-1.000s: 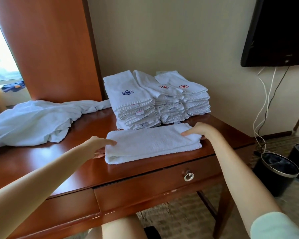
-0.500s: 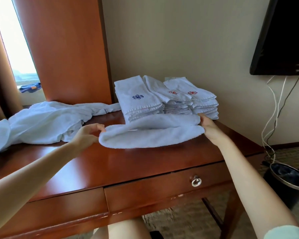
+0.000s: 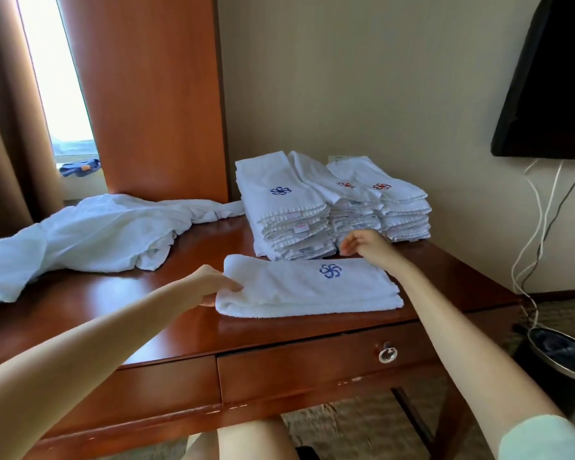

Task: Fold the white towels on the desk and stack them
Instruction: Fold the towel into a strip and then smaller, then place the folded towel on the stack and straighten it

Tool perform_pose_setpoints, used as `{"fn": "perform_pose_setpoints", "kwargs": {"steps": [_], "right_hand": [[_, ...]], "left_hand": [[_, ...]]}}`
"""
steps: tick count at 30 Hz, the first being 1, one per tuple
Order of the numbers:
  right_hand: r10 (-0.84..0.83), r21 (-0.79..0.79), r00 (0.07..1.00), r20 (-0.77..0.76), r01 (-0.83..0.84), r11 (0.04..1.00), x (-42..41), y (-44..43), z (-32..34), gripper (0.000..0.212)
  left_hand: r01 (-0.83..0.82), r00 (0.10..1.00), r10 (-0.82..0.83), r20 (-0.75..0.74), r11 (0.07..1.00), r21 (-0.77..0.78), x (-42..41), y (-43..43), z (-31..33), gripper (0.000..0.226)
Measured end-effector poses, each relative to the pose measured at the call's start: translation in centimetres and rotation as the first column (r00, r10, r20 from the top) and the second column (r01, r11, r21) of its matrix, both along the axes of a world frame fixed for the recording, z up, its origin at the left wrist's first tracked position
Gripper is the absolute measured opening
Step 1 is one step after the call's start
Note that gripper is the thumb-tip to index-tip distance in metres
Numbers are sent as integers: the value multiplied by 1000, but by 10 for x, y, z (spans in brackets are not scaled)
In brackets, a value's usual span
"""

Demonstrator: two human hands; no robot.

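Observation:
A folded white towel (image 3: pixel 307 287) with a blue flower emblem facing up lies near the front edge of the wooden desk (image 3: pixel 120 313). My left hand (image 3: pixel 213 282) pinches its left end. My right hand (image 3: pixel 365 245) hovers just above the towel's far right part, fingers loosely curled, holding nothing. Behind it stand stacks of folded white towels (image 3: pixel 286 210), one with a blue emblem on top and two with red emblems (image 3: pixel 379 197). A heap of unfolded white towels (image 3: pixel 90 234) sprawls over the desk's left side.
A wooden wardrobe panel (image 3: pixel 153 94) rises behind the desk's left. A black TV (image 3: pixel 551 88) hangs on the wall at right, with cables (image 3: pixel 531 234) dropping down to a black bin (image 3: pixel 558 356) on the floor. A drawer with a ring pull (image 3: pixel 387 354) sits under the desk front.
Both hands lifted the folded towel, turned it over and laid it back down, so its blue emblem now faces up. My right hand has let go; the left still holds its end.

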State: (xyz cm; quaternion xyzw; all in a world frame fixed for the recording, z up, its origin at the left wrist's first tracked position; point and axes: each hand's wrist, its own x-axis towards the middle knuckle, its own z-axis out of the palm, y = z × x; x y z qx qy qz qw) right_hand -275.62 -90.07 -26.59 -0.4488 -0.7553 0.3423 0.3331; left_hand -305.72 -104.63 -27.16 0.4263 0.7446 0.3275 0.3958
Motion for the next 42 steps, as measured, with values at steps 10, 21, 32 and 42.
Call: {"fn": "perform_pose_setpoints", "kwargs": {"steps": [10,21,32,42], "right_hand": [[307,13,939,-156,-309,951,-72,-17,91,64],[156,11,687,-710,-211,977,-115,21,204,15],[112,0,854,-509,-130,991,-191,124,260,37],[-313,318,815,487,168,933,-264,220,142,60]], "left_hand": [[353,935,-290,-203,715,603,7,21,131,45],[111,914,-347,212,715,690,-3,78,140,90],[3,902,-274,333,776,631,11,139,52,68],[85,996,-86,-31,755,650,26,164,25,59]]}}
